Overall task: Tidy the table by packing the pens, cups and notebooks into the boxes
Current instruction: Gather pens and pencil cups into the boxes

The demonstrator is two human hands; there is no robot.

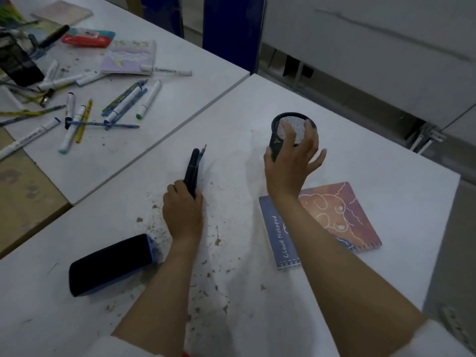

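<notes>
My right hand [291,163] grips a black mesh pen cup [288,130] from the side, the cup tilted with its mouth facing away from me. My left hand [183,210] holds a bunch of dark pens [193,167] that point away from me over the white table [231,279]. A spiral notebook [334,215] marked "Cloud Notepad" lies flat under my right forearm. Several markers and pencils [116,106] lie scattered on the far left table, beside a pale purple notebook [128,57].
A dark blue pencil case [110,261] lies on its side left of my left forearm. A black box [18,63] stands at the far left. A red and teal pouch [87,38] lies beyond the markers. Brown specks litter the table. The table's right edge drops to the floor.
</notes>
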